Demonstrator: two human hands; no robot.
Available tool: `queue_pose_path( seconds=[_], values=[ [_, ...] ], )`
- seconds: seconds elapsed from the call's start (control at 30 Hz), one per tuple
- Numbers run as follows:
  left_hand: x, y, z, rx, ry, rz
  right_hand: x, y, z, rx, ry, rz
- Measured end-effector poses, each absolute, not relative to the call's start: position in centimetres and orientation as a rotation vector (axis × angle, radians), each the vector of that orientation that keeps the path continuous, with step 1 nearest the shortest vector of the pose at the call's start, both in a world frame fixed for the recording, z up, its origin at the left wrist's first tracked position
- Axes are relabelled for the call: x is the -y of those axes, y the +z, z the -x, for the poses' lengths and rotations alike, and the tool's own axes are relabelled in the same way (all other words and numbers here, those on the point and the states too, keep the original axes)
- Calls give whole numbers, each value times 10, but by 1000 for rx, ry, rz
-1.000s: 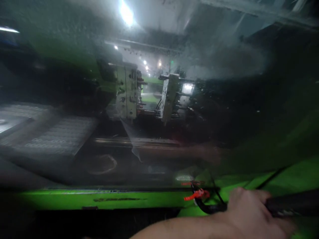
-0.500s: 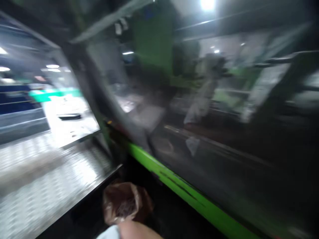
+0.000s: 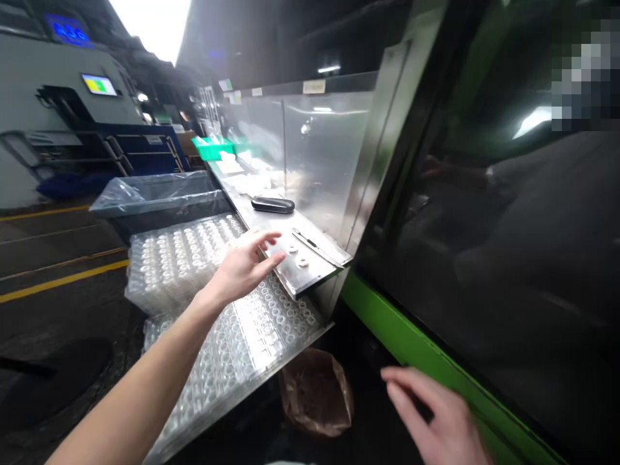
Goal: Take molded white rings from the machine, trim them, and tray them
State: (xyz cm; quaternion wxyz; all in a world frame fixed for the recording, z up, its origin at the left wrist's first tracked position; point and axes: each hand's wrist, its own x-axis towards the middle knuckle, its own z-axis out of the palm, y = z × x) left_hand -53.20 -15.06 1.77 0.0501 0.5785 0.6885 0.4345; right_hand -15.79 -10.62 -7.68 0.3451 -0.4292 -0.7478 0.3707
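My left hand (image 3: 247, 266) reaches out over stacked clear plastic trays (image 3: 177, 258) with rows of round pockets. Its fingers are apart and hold nothing. Just beyond the fingertips, on a metal shelf (image 3: 300, 283), lie two small white rings (image 3: 303, 263) and a slim tool with a dark grip (image 3: 317, 248), perhaps a knife or pen. Farther back on the shelf is an elongated black case (image 3: 272, 205). My right hand (image 3: 438, 416) is low on the right, beside the green machine edge, thumb and fingers spread, with nothing visible in it.
Below the tray table a brown bag (image 3: 317, 394) stands open with something inside. A grey bin (image 3: 169, 200) lined with clear plastic is behind the trays. A green basket (image 3: 213, 148) sits at the shelf's far end. The machine's dark window (image 3: 508, 258) fills the right side.
The view has swung left, bringing the shelf and trays nearer the middle. Both hands now show, the left one stretched toward the shelf; earlier only a blurred bit of skin showed at the bottom.
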Motion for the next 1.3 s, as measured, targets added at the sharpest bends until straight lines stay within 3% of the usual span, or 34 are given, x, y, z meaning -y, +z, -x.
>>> queue_pose_path(
  seconds=[0.1, 0.17, 0.27, 0.37, 0.57, 0.7, 0.83, 1.07, 1.3],
  values=[
    [111, 34, 552, -1867, 1012, -2088, 73, 7, 247, 2240, 516, 749],
    [94, 39, 561, -1801, 832, -2155, 54, 47, 297, 2438, 254, 836],
    [82, 37, 571, -1773, 696, -2196, 37, 70, 345, 2750, 33, 1219],
    [82, 26, 579, -1701, 797, -2244, 28, 67, 360, 2866, -41, 1373],
    [110, -1, 582, -1539, 1589, -2323, 9, 67, 364, 2789, 200, 1419],
    [152, -11, 569, -1423, 1917, -1953, 14, 76, 353, 2726, 208, 1372],
    [201, -27, 544, -1418, 1949, -1406, 62, 78, 308, 2193, 429, 1174],
    [250, -45, 488, -1406, 1826, -1129, 166, 12, 253, 1372, 1398, 879],
    [254, -52, 455, -1382, 1838, -1375, 207, 6, 263, 1609, 1048, 988]
  ],
)
